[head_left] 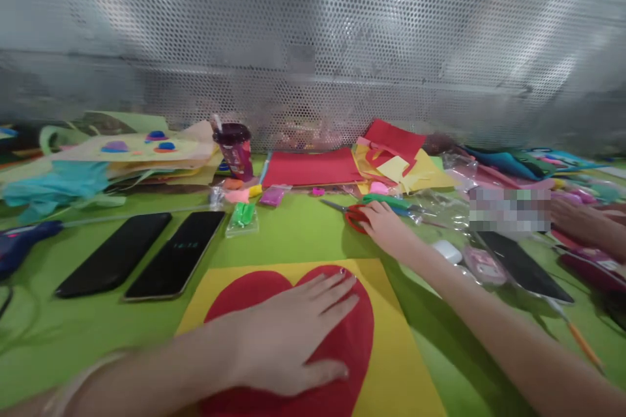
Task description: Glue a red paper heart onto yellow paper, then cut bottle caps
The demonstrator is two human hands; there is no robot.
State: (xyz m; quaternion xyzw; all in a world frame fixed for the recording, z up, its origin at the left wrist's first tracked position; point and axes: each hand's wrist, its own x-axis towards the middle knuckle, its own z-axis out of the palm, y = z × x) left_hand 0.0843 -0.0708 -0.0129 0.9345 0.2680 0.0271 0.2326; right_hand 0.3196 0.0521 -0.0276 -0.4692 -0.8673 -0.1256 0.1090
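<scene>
My left hand (288,332) lies flat, fingers spread, on a large red paper heart (259,290). The heart rests on a yellow sheet (391,339), and its lower part runs out of view. Farther forward, my right hand (386,228) has its thumb and fingers around the red handle of a pair of scissors (353,216), whose blades point left just above the table. Right beside those fingers is a green-handled tool (391,201), partly hidden.
Two dark phones (149,254) lie at left near a blue glue gun (29,241). Behind stand a purple cup (235,153) and red sheets (310,167). Small clay packets (243,216) lie midway. Another person's hand (587,221) is at right, near a phone (523,264). A perforated metal panel (313,45) closes the back.
</scene>
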